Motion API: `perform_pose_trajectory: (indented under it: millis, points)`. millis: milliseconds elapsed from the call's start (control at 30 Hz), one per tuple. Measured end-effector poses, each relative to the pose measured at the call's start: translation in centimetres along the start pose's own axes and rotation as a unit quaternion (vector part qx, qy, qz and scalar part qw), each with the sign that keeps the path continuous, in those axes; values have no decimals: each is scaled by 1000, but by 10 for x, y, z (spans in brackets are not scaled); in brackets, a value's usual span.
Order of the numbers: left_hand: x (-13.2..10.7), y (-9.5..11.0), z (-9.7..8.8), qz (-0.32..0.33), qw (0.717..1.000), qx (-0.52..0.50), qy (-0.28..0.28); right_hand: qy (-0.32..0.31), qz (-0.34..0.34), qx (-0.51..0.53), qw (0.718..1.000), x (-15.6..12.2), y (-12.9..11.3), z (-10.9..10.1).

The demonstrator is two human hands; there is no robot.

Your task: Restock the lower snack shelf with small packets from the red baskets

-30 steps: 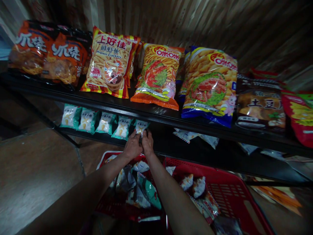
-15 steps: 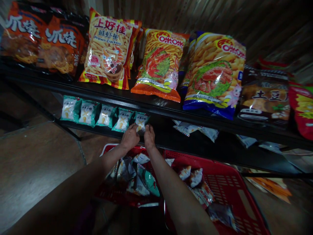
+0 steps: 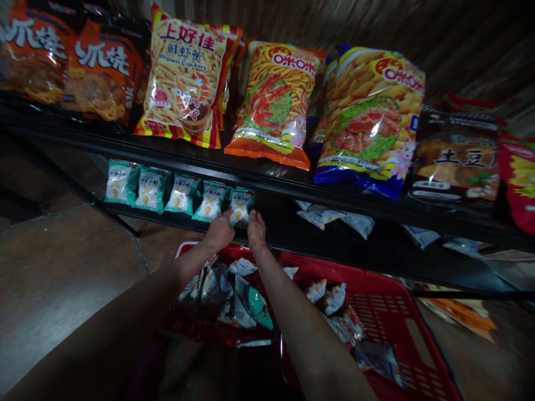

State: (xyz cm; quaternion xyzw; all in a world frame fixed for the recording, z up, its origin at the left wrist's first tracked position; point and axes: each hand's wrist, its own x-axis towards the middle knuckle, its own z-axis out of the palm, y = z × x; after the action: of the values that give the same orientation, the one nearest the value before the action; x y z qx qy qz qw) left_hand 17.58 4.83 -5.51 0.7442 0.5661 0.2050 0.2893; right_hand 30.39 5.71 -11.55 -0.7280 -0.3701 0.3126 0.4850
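On the lower shelf (image 3: 288,231), a small teal-and-white snack bag (image 3: 241,206) stands upright at the right end of a row of matching bags (image 3: 181,194). My left hand (image 3: 220,229) pinches its lower left edge, fingers curled in. At the lower right edge of the same bag is my right hand (image 3: 256,229), its thumb and fingers closed there. The bag's bottom corners are partly hidden by my fingers. Below my forearms a red basket (image 3: 184,248) holds several small snack bags, one of them a teal packet (image 3: 259,309).
A second red basket (image 3: 418,334) with small bags stands to the right. Large bags, among them prawn crackers (image 3: 188,83), line the upper shelf (image 3: 167,159), whose edge overhangs the small bags. Silver-blue packets (image 3: 334,217) lie farther right on the lower shelf.
My hands have drawn slightly apart at the sides of the end snack bag, showing more of its front. The bag stays in the row; the view has shifted a little.
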Motion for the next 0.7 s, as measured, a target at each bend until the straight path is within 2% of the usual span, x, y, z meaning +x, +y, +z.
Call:
perform_pose_trajectory:
  millis: [400,700]
  points:
    - [0,3,2,4,1000,3,8,-5,18,-17,1000,-9,-8,0]
    - [2,-5,4,30,999,-17,4,-7,-7,-38,999,-16,-10,-1]
